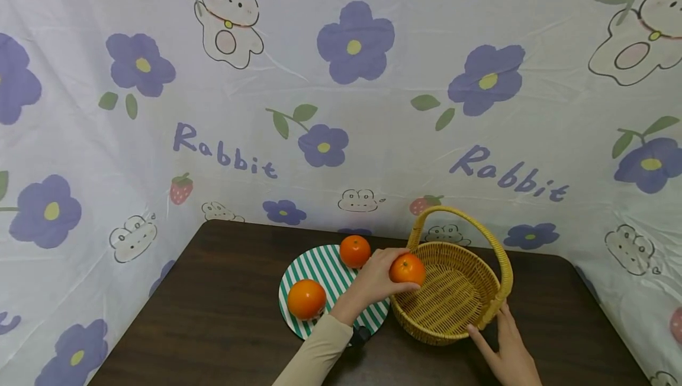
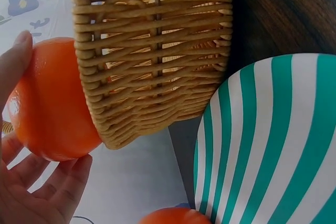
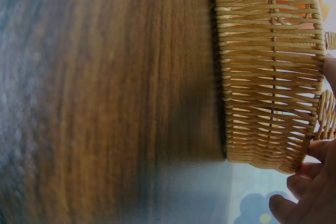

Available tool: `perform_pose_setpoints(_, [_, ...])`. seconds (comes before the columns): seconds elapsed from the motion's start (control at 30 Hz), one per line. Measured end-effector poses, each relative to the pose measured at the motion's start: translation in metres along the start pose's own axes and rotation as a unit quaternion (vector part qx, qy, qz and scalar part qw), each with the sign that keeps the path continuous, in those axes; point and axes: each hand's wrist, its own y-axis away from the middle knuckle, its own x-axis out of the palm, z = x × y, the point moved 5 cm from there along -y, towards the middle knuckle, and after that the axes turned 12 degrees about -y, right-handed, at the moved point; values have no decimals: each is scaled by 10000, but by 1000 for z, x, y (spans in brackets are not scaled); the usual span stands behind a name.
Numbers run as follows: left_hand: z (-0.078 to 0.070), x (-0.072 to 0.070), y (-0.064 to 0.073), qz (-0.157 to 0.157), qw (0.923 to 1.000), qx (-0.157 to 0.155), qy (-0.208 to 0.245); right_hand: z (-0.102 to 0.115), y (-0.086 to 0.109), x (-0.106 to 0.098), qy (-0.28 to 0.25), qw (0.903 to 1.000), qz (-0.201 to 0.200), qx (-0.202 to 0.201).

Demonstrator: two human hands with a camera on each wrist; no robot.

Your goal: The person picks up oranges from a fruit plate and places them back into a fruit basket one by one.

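Observation:
An orange (image 1: 408, 270) is held in my left hand (image 1: 379, 274), fingers and thumb around it, at the left rim of a yellow wicker basket (image 1: 446, 330). In the left wrist view that orange (image 2: 52, 103) overlaps the edge of the basket wall. My right hand (image 1: 506, 350) holds the basket's right side where the arched handle joins the rim. From the right wrist, the fingers and thumb of this hand (image 3: 315, 187) show at the rim. Inside the basket, the visible woven bottom is bare. Two more oranges, one rear (image 1: 354, 251) and one front (image 1: 306, 299), sit on a striped round plate.
The green-and-white striped plate (image 1: 298, 264) stands left of the basket, close to its wall. Everything is on a dark wooden table (image 1: 213, 315). A white cloth (image 1: 383, 119) with flowers and rabbits hangs behind the table and at both sides.

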Motion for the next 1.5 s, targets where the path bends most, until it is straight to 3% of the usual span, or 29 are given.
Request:
perform_pose_setpoints(0.4, [-2, 12, -6, 193, 9996, 107, -153, -1, 1, 0, -5, 9997, 115, 200])
perform_pose_setpoints(1.03, [-2, 25, -17, -56, 9993, 110, -348, 0, 2, 0, -16, 10000, 9, 23])
perform_pose_setpoints(1.5, [-2, 39, -23, 53, 9990, 21, -452, -2, 1, 0, -45, 9998, 89, 148])
